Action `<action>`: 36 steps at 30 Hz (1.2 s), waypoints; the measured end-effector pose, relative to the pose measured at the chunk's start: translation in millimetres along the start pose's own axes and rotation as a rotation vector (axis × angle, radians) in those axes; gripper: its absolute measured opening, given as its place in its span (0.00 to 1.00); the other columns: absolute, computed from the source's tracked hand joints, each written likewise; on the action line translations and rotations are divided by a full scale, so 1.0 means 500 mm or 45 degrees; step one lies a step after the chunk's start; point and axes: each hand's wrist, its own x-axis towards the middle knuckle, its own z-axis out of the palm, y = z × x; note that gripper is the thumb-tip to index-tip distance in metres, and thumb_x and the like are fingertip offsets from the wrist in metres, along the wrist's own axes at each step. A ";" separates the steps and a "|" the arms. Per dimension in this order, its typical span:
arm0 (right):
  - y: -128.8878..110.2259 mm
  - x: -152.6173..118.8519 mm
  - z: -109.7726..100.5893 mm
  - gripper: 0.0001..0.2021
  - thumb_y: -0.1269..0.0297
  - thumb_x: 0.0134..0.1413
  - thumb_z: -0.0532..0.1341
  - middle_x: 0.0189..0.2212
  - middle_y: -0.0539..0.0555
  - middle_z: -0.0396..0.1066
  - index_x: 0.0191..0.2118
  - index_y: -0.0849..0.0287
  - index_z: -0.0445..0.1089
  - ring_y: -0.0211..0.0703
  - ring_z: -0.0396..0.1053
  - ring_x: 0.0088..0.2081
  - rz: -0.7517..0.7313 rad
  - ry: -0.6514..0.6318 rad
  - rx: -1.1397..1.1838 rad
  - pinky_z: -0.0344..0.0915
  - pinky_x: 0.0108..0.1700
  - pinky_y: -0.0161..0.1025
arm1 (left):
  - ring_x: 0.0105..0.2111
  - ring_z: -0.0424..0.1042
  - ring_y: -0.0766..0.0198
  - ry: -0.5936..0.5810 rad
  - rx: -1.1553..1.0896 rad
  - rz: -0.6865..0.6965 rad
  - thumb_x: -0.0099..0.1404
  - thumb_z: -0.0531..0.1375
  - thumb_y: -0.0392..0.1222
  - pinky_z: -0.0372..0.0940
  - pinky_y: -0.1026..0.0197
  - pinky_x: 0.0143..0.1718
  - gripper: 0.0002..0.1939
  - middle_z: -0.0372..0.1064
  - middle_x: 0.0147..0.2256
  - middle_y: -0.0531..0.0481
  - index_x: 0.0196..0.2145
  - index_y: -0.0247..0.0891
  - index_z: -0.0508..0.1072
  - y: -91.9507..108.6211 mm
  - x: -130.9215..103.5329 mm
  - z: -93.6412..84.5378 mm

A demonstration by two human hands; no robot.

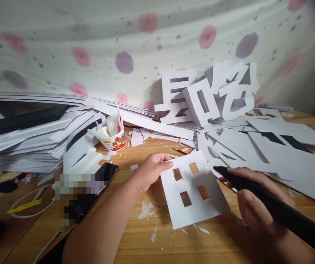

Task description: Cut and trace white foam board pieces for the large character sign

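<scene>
My left hand (154, 168) pinches the upper left corner of a white foam board panel (186, 179), thumb on top and fingers curled behind it. Several rectangular holes are cut through the panel, which is tilted above the wooden table. My right hand (259, 201) is closed around a long black tool (273, 207), thick-bodied with a narrow tip; its exact kind is not clear. That tip points left, close to the panel's upper right edge and apparently apart from it. The tool's back end runs out at the lower right.
Built-up white characters (201, 99) lean by the flowered curtain (105, 44). A paper cup (116, 141) holds translucent sticks. White boards (36, 146) are stacked left; cut sheets (289, 157) lie right. A phone (102, 183), cable (22, 214) and scraps (146, 209) lie on the table (135, 238).
</scene>
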 end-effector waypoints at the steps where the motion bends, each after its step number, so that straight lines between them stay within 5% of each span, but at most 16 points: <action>1: 0.009 -0.004 0.003 0.15 0.50 0.54 0.64 0.36 0.57 0.77 0.42 0.54 0.77 0.49 0.75 0.33 -0.015 0.021 0.030 0.73 0.32 0.42 | 0.23 0.66 0.67 -0.007 -0.016 0.006 0.54 0.63 0.49 0.58 0.64 0.27 0.14 0.72 0.25 0.50 0.27 0.36 0.68 0.001 -0.002 0.001; 5: 0.030 -0.014 0.015 0.15 0.52 0.53 0.65 0.37 0.57 0.76 0.43 0.54 0.76 0.50 0.76 0.35 0.021 0.079 0.090 0.73 0.35 0.44 | 0.25 0.69 0.66 -0.033 -0.051 0.049 0.55 0.65 0.50 0.61 0.64 0.28 0.14 0.75 0.29 0.47 0.29 0.34 0.72 0.005 -0.006 0.003; 11: -0.006 0.032 0.026 0.18 0.51 0.50 0.68 0.31 0.54 0.76 0.45 0.53 0.74 0.48 0.74 0.30 0.195 0.140 0.031 0.74 0.35 0.46 | 0.24 0.71 0.65 0.015 -0.251 0.023 0.50 0.69 0.46 0.65 0.63 0.26 0.14 0.75 0.27 0.49 0.30 0.35 0.74 0.014 -0.014 0.011; 17: -0.029 0.097 0.045 0.17 0.52 0.53 0.67 0.24 0.49 0.72 0.46 0.53 0.72 0.42 0.72 0.25 0.231 0.023 -0.002 0.72 0.31 0.41 | 0.22 0.71 0.65 0.024 -0.342 0.001 0.50 0.70 0.45 0.65 0.65 0.24 0.14 0.75 0.25 0.50 0.30 0.36 0.73 0.016 -0.018 0.016; 21: -0.014 0.089 0.049 0.17 0.52 0.52 0.68 0.32 0.52 0.74 0.44 0.54 0.71 0.45 0.75 0.31 0.297 0.004 -0.026 0.74 0.35 0.43 | 0.19 0.67 0.69 0.032 -0.332 0.001 0.51 0.69 0.47 0.62 0.67 0.20 0.14 0.72 0.22 0.52 0.30 0.36 0.73 0.017 -0.020 0.018; 28: -0.001 0.080 0.054 0.16 0.55 0.48 0.70 0.29 0.50 0.73 0.42 0.55 0.73 0.39 0.72 0.24 0.478 -0.046 0.258 0.74 0.27 0.38 | 0.18 0.64 0.70 0.033 -0.425 -0.046 0.50 0.69 0.46 0.59 0.69 0.18 0.14 0.69 0.20 0.54 0.28 0.36 0.72 0.018 -0.025 0.017; 32: 0.004 0.082 0.060 0.15 0.55 0.46 0.71 0.27 0.49 0.71 0.39 0.55 0.74 0.36 0.67 0.22 0.519 -0.205 0.364 0.68 0.22 0.33 | 0.19 0.65 0.70 0.048 -0.492 -0.058 0.47 0.71 0.45 0.59 0.68 0.20 0.16 0.69 0.23 0.54 0.28 0.35 0.72 0.021 -0.027 0.019; 36: 0.011 0.080 0.066 0.14 0.57 0.45 0.71 0.27 0.49 0.70 0.38 0.54 0.72 0.37 0.66 0.24 0.552 -0.164 0.505 0.64 0.23 0.34 | 0.24 0.70 0.63 -0.051 -0.679 -0.047 0.49 0.69 0.60 0.65 0.62 0.25 0.25 0.71 0.25 0.50 0.34 0.37 0.75 0.024 -0.028 0.017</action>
